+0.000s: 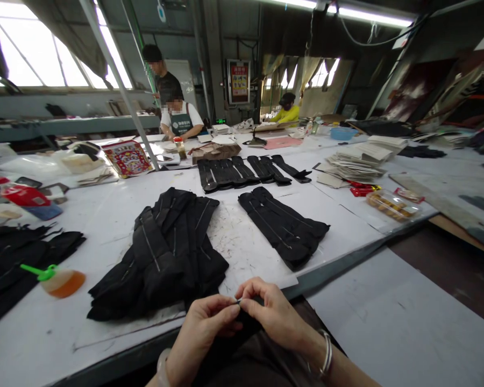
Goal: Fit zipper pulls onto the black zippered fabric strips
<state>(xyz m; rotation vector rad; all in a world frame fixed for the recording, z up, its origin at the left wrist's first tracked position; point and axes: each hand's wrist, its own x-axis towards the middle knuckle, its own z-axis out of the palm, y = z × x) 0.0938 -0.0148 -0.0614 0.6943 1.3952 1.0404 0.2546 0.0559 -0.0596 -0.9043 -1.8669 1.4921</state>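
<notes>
My left hand and my right hand meet fingertip to fingertip in front of the table edge. Both are closed in a pinch at the edge of a black fabric piece, which hangs down between them. A tiny pale spot shows at the fingertips, too small to name. Just beyond my hands lies a heaped pile of black fabric pieces with zippers. A smaller stack of black zippered pieces is to its right. Further back, several black zippered pieces lie in an overlapping row.
A bottle of orange liquid with a green nozzle lies at left, near more black fabric. Cardboard pieces, red-handled scissors and a clear food box sit at right. Co-workers are across the white table.
</notes>
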